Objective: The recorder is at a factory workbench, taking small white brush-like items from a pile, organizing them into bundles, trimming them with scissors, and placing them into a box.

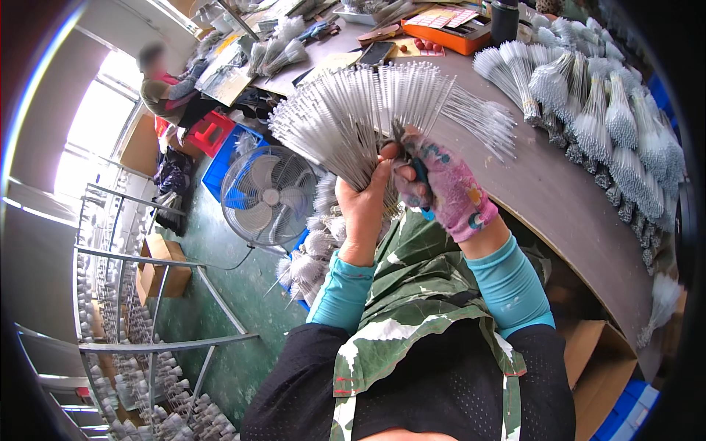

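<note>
A large fanned bunch of thin wire brushes (323, 110) with white bristles spreads out above my lap. My bare left hand (362, 207) is closed round the gathered wire stems at the bottom of the bunch. My right hand (450, 184), in a pink patterned glove with bare fingertips, is closed on pliers with blue handles (421, 175). The dark plier jaws are close to the stems, beside my left thumb; whether they grip a wire I cannot make out. More loose brushes (482, 121) lie on the table just right of the bunch.
The brown table (559, 191) curves along my right, with many tied brush bundles (588, 110) piled on it. An orange box (448, 35) and a dark bottle (504, 20) stand at the back. A floor fan (271, 195) and a metal rack (169, 345) are left. Another person (173, 88) sits far left.
</note>
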The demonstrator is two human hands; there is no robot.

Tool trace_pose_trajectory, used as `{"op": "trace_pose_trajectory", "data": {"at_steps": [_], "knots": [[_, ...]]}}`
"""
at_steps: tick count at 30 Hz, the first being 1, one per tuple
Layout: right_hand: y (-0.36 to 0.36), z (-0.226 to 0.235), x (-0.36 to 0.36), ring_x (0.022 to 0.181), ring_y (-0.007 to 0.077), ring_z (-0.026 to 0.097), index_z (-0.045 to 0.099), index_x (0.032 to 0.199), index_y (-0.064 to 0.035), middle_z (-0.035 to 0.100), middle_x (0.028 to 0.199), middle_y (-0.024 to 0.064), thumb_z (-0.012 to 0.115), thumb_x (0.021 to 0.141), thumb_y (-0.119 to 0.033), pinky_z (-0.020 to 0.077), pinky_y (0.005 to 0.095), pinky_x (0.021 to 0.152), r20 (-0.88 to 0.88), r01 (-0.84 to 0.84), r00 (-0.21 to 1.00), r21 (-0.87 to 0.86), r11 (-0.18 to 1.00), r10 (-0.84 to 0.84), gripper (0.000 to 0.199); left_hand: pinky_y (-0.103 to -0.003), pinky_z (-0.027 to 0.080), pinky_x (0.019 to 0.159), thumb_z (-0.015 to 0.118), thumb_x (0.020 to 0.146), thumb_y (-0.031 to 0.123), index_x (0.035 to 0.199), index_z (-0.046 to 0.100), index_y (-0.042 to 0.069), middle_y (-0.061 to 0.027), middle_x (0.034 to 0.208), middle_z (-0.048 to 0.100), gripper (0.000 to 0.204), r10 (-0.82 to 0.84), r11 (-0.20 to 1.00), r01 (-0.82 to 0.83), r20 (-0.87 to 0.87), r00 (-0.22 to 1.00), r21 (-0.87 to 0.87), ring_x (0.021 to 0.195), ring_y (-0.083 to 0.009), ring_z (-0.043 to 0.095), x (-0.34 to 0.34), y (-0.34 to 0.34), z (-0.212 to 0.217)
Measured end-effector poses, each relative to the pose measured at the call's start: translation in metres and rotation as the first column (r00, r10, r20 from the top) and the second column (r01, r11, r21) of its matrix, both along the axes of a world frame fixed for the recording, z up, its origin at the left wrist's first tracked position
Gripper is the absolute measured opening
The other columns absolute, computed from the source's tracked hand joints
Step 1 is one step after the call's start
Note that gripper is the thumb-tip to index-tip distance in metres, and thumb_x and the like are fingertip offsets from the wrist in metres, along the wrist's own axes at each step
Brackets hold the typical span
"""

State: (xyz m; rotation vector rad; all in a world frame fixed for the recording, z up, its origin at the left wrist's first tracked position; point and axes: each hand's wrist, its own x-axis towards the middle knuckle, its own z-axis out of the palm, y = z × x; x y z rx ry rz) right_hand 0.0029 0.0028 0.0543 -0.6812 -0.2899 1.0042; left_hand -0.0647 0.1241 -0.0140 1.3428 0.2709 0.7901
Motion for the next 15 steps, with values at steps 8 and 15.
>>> {"op": "trace_pose_trajectory", "data": {"at_steps": [8, 15], "knots": [[0.013, 0.007, 0.002, 0.044, 0.0033, 0.036, 0.058, 0.098, -0.0042, 0.044, 0.063, -0.0043, 0.041, 0.097, -0.036, 0.0257, 0.0172, 0.040, 0.049, -0.029, 0.998, -0.122, 0.992, 0.035, 0.036, -0.023, 0.046, 0.072, 0.063, 0.081, -0.001, 0.097, 0.061, 0.000, -0.0023, 0.088, 0.063, 0.016, 0.073, 0.997, -0.073, 0.039, 0.997, -0.014, 0.078, -0.0097, 0.058, -0.001, -0.005, 0.012], [0.016, 0.007, 0.003, 0.042, 0.0058, 0.036, 0.059, 0.093, -0.0042, 0.045, 0.061, -0.0039, 0.042, 0.096, -0.036, 0.0257, 0.0203, 0.038, -0.085, 0.020, 0.996, -0.046, 0.999, -0.024, 0.036, -0.022, 0.045, 0.072, 0.063, 0.081, -0.001, 0.096, 0.059, 0.001, -0.0019, 0.088, 0.063, 0.016, 0.044, 0.998, -0.043, 0.015, 0.999, -0.043, 0.077, -0.0088, 0.056, -0.002, 0.003, 0.002]]}}
